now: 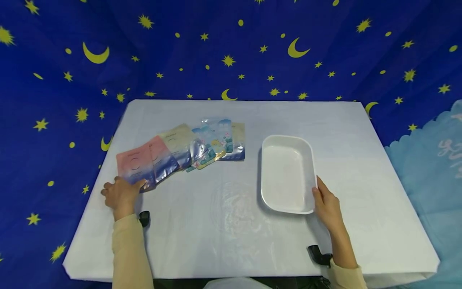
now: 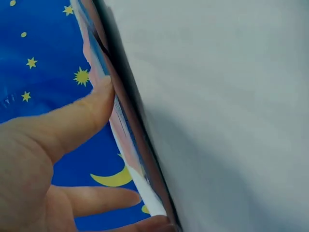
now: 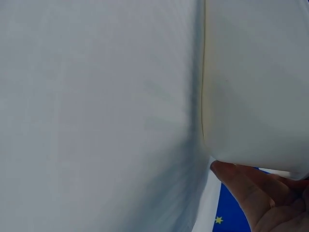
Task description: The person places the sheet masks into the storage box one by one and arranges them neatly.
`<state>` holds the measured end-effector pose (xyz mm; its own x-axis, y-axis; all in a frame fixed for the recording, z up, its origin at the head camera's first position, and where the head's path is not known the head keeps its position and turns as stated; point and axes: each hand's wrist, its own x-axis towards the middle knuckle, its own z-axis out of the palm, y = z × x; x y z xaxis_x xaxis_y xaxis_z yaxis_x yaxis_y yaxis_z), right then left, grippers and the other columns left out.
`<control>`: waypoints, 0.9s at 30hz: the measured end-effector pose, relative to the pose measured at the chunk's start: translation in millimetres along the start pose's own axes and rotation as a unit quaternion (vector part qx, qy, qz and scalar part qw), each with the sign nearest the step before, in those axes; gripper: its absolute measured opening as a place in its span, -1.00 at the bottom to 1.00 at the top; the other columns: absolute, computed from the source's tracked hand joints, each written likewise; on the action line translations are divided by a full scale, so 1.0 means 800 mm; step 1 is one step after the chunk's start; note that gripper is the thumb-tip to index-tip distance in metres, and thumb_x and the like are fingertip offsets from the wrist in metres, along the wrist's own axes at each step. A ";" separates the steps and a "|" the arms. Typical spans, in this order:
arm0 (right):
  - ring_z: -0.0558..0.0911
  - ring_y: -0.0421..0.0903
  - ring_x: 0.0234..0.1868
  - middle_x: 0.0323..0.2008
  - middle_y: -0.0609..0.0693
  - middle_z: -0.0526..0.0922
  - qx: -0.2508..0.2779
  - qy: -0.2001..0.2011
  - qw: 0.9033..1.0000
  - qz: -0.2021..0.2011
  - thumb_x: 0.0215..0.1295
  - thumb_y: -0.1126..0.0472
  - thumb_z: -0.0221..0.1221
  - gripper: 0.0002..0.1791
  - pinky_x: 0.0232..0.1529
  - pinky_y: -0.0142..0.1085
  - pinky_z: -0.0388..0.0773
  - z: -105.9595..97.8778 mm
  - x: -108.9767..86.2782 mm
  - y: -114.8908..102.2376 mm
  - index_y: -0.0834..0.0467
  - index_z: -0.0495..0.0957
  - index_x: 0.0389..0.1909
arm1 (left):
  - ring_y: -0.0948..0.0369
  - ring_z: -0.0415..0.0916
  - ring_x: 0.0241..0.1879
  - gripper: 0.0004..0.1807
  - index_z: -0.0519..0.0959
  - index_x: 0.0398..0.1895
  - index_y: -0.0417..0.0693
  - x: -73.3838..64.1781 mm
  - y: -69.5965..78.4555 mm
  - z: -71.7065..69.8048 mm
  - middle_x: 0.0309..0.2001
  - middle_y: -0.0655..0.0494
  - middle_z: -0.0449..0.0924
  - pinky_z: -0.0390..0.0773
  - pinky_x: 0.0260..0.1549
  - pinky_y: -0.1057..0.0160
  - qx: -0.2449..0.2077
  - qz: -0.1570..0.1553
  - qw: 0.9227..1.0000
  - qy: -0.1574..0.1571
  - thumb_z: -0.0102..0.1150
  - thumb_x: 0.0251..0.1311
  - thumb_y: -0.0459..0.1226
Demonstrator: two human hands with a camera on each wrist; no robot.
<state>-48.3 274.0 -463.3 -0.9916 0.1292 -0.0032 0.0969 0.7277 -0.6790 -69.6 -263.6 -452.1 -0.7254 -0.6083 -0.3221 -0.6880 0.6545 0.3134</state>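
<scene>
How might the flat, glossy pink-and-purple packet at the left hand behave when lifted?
The packet looks thin edge-on in the left wrist view, so it may bend. Its glossy finish suggests slipperiness; being flat, it seems unlikely to roll.

the packets (image 1: 177, 148) look like glossy foil, the tray (image 1: 287, 176) smooth plastic, the table cover (image 1: 202, 228) faintly shiny.

Backdrop: deep-blue hanging sheet (image 1: 202, 52), patterned with yellow stars, crescent moons and dots, across back and left | Right: pale-blue, scallop-edged section (image 1: 426, 184) with whitish lettering | Furniture: broad, white, smooth-surfaced worktop (image 1: 371, 180) | Light: soft shadows, glossy patch near front centre
</scene>
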 end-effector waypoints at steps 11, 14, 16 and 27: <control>0.42 0.44 0.22 0.22 0.46 0.41 0.002 0.016 1.000 -0.014 0.52 0.23 -0.12 -0.50 0.15 0.27 0.38 0.003 -0.001 0.003 0.31 0.24 0.41 | -0.41 0.14 0.15 0.00 0.20 0.23 -0.67 0.006 -0.011 -0.001 0.15 -0.64 0.13 0.34 0.06 -0.31 -0.105 -0.026 0.994 0.005 0.44 -0.03 -0.05; 0.43 0.44 0.22 0.22 0.47 0.41 0.002 0.016 1.000 -0.015 0.53 0.22 -0.12 -0.50 0.14 0.27 0.38 0.003 0.001 0.004 0.31 0.24 0.40 | -0.35 0.14 0.13 -0.06 0.23 0.21 -0.67 0.006 -0.016 -0.002 0.12 -0.58 0.19 0.31 0.11 -0.27 -0.149 -0.031 0.988 0.012 0.46 -0.06 -0.15; 0.43 0.43 0.22 0.22 0.47 0.42 0.003 0.015 1.000 -0.012 0.53 0.22 -0.12 -0.50 0.13 0.27 0.39 0.003 0.002 0.004 0.32 0.24 0.40 | -0.33 0.12 0.14 -0.12 0.22 0.20 -0.68 0.005 -0.019 -0.003 0.13 -0.56 0.21 0.27 0.17 -0.24 -0.178 -0.032 0.983 0.018 0.43 -0.05 -0.23; 0.47 0.43 0.18 0.18 0.46 0.45 0.007 0.031 0.999 0.003 0.50 0.25 -0.10 -0.51 0.10 0.25 0.41 0.006 0.007 -0.002 0.30 0.28 0.39 | 0.20 0.44 -0.27 -0.77 0.49 -0.23 -0.41 0.007 -0.024 -0.016 -0.37 0.11 0.47 0.54 -0.13 0.28 -0.366 -0.108 0.925 -0.001 0.25 0.03 -0.48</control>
<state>-54.6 270.2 -465.9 -0.9838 0.1756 0.0373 0.1020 0.7178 -0.6888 -61.0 -285.2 -448.9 -0.5701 -0.6882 -0.4486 -0.6468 0.0394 0.7616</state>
